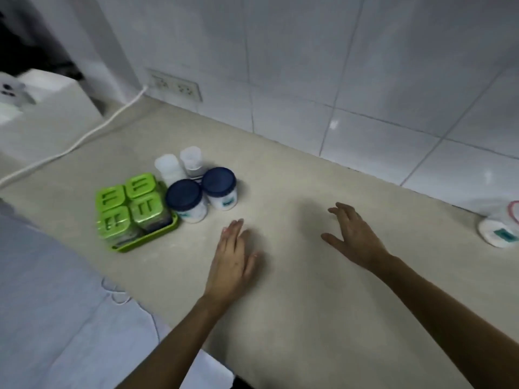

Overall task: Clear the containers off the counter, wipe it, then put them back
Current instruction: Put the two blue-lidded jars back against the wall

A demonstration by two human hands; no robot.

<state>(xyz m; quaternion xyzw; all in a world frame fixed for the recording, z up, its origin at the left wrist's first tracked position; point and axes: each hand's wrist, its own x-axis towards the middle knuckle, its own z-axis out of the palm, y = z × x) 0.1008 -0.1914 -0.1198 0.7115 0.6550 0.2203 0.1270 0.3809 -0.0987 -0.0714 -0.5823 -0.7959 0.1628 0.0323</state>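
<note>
My left hand [234, 256] and right hand [355, 237] spread, empty, over bare worktop [309, 304] | containers: blue-lidded jars [186, 199], clear jars beside green tray [147, 238], bunched, likely to free wiping space | white tub [498, 234] well right of tray

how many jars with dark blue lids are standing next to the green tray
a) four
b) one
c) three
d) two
d: two blue-lidded jars stand side by side on the counter, just right of the green tray. The two containers behind them are clear with pale tops, and both hands, left and right, are empty.
</note>
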